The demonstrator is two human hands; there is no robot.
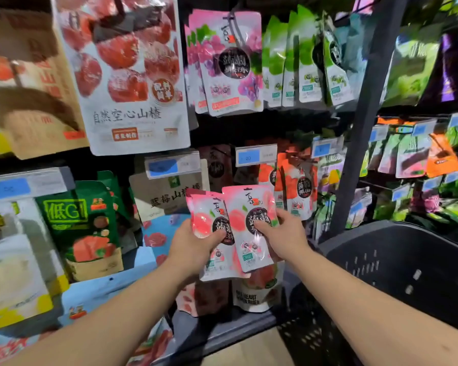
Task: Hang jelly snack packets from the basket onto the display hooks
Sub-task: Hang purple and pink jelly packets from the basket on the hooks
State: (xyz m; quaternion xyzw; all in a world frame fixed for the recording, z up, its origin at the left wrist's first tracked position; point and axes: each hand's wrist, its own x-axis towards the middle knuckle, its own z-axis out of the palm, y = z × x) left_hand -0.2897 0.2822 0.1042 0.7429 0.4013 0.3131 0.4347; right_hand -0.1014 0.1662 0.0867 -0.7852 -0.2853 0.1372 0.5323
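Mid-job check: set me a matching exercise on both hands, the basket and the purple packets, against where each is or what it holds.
Things:
1. left hand
2. right hand
3. basket
4. purple packets

Places or states:
A. hang on the top row
B. holds the front peach packet
C. sits at lower right
D. holds the rear peach packets

Pairs: 1-D, 2-B, 3-C, 4-A
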